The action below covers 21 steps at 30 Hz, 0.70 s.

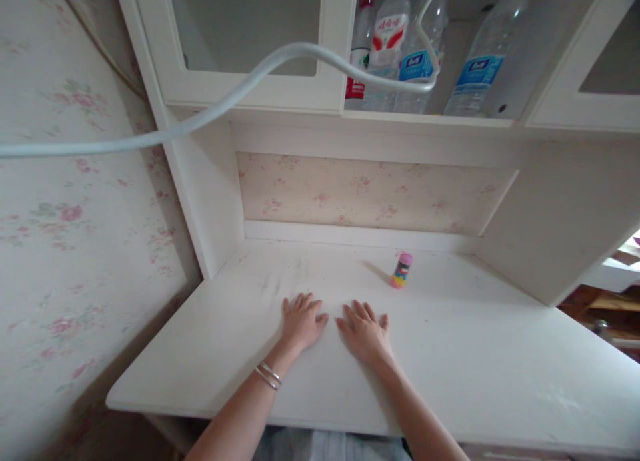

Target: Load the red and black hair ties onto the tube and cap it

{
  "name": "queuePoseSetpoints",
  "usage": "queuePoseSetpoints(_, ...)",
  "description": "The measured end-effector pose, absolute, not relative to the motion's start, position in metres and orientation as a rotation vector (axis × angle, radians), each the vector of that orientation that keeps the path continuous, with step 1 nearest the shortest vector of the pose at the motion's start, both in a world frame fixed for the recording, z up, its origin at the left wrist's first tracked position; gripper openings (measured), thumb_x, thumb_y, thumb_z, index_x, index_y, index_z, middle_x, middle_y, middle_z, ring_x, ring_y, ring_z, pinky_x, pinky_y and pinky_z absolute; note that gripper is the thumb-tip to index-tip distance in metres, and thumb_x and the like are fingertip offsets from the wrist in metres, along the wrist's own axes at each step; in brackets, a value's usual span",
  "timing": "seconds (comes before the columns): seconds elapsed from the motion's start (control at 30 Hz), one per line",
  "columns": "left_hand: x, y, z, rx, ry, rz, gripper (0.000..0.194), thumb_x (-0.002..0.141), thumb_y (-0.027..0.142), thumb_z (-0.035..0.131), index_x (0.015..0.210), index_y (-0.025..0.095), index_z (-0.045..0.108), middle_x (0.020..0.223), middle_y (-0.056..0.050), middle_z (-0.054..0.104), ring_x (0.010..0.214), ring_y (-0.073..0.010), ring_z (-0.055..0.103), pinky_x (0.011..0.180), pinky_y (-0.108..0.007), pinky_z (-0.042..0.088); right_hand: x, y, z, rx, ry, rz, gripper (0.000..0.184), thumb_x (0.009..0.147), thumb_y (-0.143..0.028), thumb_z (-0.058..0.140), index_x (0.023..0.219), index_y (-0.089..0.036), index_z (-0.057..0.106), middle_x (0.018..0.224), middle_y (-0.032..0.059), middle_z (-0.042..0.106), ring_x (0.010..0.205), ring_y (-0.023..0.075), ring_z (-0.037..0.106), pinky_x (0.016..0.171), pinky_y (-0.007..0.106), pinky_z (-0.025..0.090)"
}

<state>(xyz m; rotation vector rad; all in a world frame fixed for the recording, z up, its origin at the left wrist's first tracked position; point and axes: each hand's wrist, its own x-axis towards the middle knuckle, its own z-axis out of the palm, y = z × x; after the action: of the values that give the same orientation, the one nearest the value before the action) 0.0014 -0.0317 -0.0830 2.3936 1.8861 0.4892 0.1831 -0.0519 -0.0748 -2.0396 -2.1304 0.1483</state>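
Observation:
My left hand (301,324) lies palm down on the white desk (470,361), its fingers spread, with bangles (269,376) round the wrist. Beside it, a small gap away, my right hand (367,333) also rests flat with fingers apart. Neither hand holds anything. Beyond my right hand, a little to the right, a small pink-capped tube (401,270) with a rainbow-coloured label stands upright on the desk. What the tube contains cannot be made out.
Above the desk hangs a white cabinet (255,91); its open compartment holds several plastic bottles (387,38). A pale cable or arm (240,98) crosses the upper view. Side panels (565,214) bound the desk, and flowered wallpaper (75,248) covers the left wall.

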Motion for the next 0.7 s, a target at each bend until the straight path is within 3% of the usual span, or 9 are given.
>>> queuePoseSetpoints(0.7, 0.0014, -0.0322, -0.0821, 2.372, 1.884, 0.476, 0.043, 0.091, 0.053, 0.037, 0.127, 0.034, 0.052, 0.146, -0.003, 0.041, 0.137, -0.0285, 0.028, 0.109, -0.063, 0.011, 0.1828, -0.0534, -0.0729, -2.057, -2.133, 0.153, 0.052, 0.093, -0.058, 0.028, 0.137, -0.036, 0.045, 0.151, 0.0023, 0.034, 0.139, 0.0292, 0.022, 0.106, 0.065, 0.006)
